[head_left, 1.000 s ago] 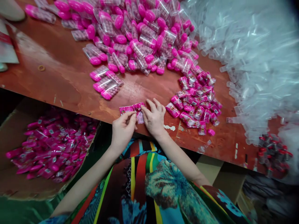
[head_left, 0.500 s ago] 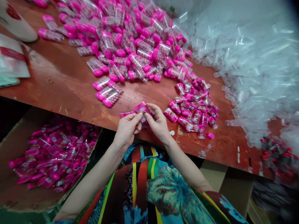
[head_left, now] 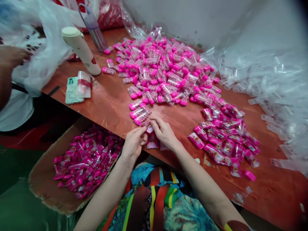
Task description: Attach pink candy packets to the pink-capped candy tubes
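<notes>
Wrapping step, judged: left hand (head_left: 134, 144) and right hand (head_left: 164, 133) both pinch pink printed plastic sleeve (head_left: 152, 140); seating it straight needs care.

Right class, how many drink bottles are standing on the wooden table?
2. A cream bottle stands at the table's far left, and a clear purple-tinted bottle is just behind it. Others may be hidden by the plastic bag.

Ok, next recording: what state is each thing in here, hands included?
Left hand: pinching the pink printed wrapper strip.
Right hand: pinching the same strip, which hangs over the table edge.
Pink-capped clear candy tubes: capped, filled, heaped on the brown wooden table.
Brown cardboard box: open, holding wrapped tubes.
White cylindrical flask: capped, tilted.
</notes>
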A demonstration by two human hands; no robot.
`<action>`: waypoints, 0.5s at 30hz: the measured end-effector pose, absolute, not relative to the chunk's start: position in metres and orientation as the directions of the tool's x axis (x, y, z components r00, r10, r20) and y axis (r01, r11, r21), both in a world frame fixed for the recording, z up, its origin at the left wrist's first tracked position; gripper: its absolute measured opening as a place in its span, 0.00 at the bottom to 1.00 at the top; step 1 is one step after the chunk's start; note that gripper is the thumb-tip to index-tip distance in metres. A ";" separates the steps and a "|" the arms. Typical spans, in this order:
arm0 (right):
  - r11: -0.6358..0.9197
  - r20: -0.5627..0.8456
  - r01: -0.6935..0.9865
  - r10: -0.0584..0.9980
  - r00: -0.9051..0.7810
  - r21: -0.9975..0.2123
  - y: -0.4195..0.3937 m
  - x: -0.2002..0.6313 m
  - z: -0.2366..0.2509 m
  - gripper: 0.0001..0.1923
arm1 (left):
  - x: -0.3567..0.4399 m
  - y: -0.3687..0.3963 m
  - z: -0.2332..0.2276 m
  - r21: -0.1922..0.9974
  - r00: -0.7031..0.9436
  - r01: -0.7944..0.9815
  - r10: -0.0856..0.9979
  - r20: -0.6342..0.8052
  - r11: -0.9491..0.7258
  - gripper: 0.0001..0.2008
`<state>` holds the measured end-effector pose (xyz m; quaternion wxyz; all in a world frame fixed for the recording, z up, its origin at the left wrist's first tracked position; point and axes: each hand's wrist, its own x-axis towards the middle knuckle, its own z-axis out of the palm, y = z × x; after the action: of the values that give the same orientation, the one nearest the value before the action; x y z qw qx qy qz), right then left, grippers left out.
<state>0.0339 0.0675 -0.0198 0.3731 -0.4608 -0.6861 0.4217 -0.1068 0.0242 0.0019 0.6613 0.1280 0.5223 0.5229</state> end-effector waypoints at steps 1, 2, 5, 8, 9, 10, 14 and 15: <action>0.242 0.143 0.351 0.948 -0.285 -0.905 0.078 0.027 -0.020 0.15 | -0.113 0.024 0.001 0.729 -0.144 -0.560 0.820 -0.553 0.394 0.17; 0.268 0.175 0.402 0.951 -0.254 -0.875 0.089 0.019 -0.021 0.16 | -0.118 0.024 0.001 0.740 -0.185 -0.561 0.815 -0.549 0.372 0.17; 0.294 0.195 0.672 0.955 -0.221 -0.679 0.120 -0.002 -0.026 0.19 | -0.126 0.024 -0.001 0.759 -0.255 -0.559 0.802 -0.540 0.334 0.18; 0.286 0.127 0.787 0.957 -0.259 -0.547 0.135 -0.010 -0.034 0.20 | -0.126 0.023 0.000 0.763 -0.269 -0.558 0.798 -0.539 0.327 0.20; 0.284 0.129 0.764 0.958 -0.257 -0.580 0.137 -0.008 -0.036 0.19 | -0.126 0.023 0.001 0.760 -0.270 -0.562 0.796 -0.541 0.326 0.21; 0.273 0.143 0.709 0.961 -0.239 -0.650 0.136 -0.003 -0.038 0.17 | -0.125 0.024 0.001 0.756 -0.271 -0.569 0.795 -0.543 0.323 0.21; 0.040 0.027 0.204 0.997 -0.066 -0.978 0.114 0.032 -0.040 0.14 | -0.119 0.030 0.001 0.718 -0.252 -0.629 0.796 -0.550 0.296 0.21; -0.069 -0.071 0.040 0.996 -0.056 -0.997 0.105 0.042 -0.038 0.14 | -0.116 0.032 0.000 0.702 -0.232 -0.649 0.802 -0.550 0.293 0.21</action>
<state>0.0421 0.1049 -0.0375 0.4580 -0.5120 -0.5057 0.5218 -0.1159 0.0320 -0.0001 0.6151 0.0737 0.5178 0.5899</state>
